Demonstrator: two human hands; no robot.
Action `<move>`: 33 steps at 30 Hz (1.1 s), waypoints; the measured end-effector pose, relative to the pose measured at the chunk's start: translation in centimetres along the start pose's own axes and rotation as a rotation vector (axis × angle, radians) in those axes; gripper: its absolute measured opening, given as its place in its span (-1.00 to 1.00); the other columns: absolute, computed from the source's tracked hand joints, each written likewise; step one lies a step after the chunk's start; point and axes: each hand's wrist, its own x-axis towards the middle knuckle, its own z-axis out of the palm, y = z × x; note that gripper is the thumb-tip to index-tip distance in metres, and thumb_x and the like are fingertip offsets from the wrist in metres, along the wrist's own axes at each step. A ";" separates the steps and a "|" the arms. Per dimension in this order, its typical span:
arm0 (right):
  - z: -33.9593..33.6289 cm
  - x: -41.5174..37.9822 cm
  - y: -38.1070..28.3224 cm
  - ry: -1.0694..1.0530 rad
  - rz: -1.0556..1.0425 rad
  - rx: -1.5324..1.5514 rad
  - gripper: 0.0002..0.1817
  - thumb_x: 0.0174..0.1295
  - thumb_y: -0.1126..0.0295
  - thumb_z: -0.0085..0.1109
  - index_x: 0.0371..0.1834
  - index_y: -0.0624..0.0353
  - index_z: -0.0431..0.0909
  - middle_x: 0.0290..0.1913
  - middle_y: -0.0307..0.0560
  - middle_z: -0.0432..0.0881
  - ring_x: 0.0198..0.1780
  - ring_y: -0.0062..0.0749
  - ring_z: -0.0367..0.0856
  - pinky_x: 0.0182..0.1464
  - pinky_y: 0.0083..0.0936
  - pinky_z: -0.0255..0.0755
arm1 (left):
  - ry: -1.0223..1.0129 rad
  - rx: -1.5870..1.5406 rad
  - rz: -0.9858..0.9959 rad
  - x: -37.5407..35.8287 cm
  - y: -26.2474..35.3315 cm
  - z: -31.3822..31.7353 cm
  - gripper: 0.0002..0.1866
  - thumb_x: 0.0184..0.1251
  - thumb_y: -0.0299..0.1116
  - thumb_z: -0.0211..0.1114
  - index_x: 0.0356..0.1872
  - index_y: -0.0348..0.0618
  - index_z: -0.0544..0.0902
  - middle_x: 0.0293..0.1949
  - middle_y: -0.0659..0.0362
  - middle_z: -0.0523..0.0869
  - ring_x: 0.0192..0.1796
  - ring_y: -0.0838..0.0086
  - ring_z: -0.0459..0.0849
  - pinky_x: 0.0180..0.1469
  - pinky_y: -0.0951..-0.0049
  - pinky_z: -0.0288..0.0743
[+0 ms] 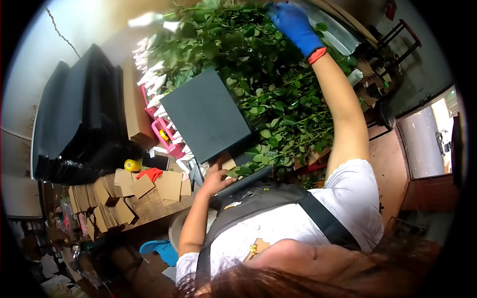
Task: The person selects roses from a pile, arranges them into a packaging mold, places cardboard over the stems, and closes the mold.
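Note:
My left hand (pixel 216 180) is bare, with its fingers apart, at the lower edge of a dark ribbed sheet (pixel 206 116) and beside a tan cardboard piece. My right hand (pixel 293 25), in a blue glove with a red cuff, reaches to the far edge of a large pile of leafy green stems (pixel 278 104). Its fingertips are blurred and partly lost in shadow, so what they hold, if anything, is unclear. White-wrapped tips (pixel 151 77) line the left side of the pile. The dark sheet lies over part of the leaves.
Black sheets (pixel 82 119) stand stacked at the left. Cut cardboard pieces (pixel 169 186), a yellow tape roll (pixel 132 165), a phone (pixel 156 160) and a pink-handled item (pixel 161 130) lie on the bench. Below is a blue plastic object (pixel 160 250). A metal channel (pixel 343 42) lies beyond the leaves.

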 end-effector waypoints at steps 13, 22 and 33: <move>-9.8 -21.1 -9.6 -1.174 -0.502 0.121 -0.71 0.16 0.39 0.29 -0.05 -0.21 0.64 -0.24 -0.20 0.70 -0.17 -0.19 0.70 -0.19 -0.25 0.56 | 0.221 -0.070 0.183 -0.9 -9.5 7.0 0.14 -0.20 -0.18 0.74 0.47 -0.13 0.25 0.16 -0.03 0.62 0.23 0.09 0.57 0.25 0.19 0.47; -2.8 -31.1 -8.4 -1.748 -0.346 -0.203 -0.74 0.21 0.42 0.29 -0.02 -0.05 0.68 -0.24 -0.18 0.73 -0.19 -0.29 0.75 -0.27 -0.28 0.60 | 0.232 -0.445 -0.029 -1.3 -0.4 1.8 0.09 -0.12 -0.37 0.72 0.50 -0.13 0.25 0.25 -0.01 0.64 0.29 0.28 0.62 0.33 0.30 0.47; -3.1 -29.0 -5.9 -0.997 0.044 0.430 -0.68 0.25 0.34 0.17 0.08 -0.07 0.64 -0.12 -0.13 0.76 -0.11 -0.12 0.73 -0.04 -0.18 0.60 | 0.229 -0.158 0.154 -0.9 0.3 0.6 -0.52 -0.06 -0.38 0.64 -0.03 -0.18 0.72 -0.13 0.10 0.71 0.01 0.19 0.67 0.03 0.29 0.54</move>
